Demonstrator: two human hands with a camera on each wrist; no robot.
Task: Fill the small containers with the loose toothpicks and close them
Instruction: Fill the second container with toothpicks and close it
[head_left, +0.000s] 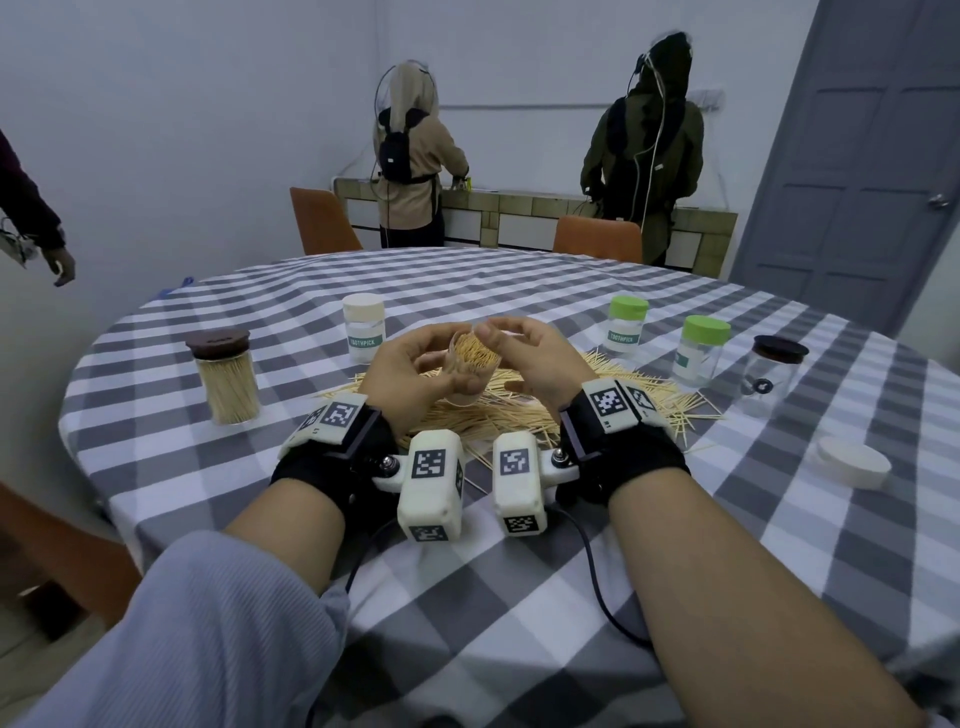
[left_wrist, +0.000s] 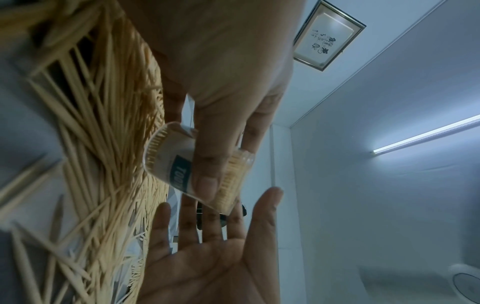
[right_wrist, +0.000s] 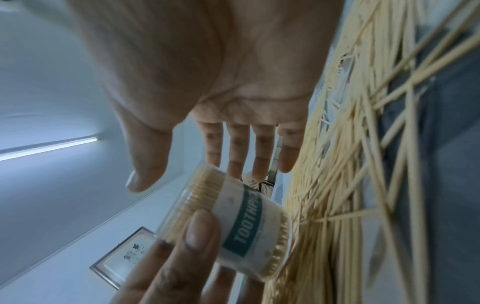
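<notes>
Two hands are meeting over the toothpick pile (head_left: 524, 410) mid-table: left hand (head_left: 410, 366) is gripping a clear jar (head_left: 470, 364) packed w/ toothpicks, thumb curled across its label, jar tilted, mouth uncovered. Right hand (head_left: 540, 358) is hovering just beside the jar's rim, fingers straight and spread, holding nothing. White lid (head_left: 852, 461) is lying near right; filled brown-lid jar (head_left: 226, 376) is standing far left.

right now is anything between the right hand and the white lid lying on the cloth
Nothing visible blocks it. The right hand is open beside the jar that the left hand holds; only scattered toothpicks and bare tablecloth lie before the white lid.
</notes>
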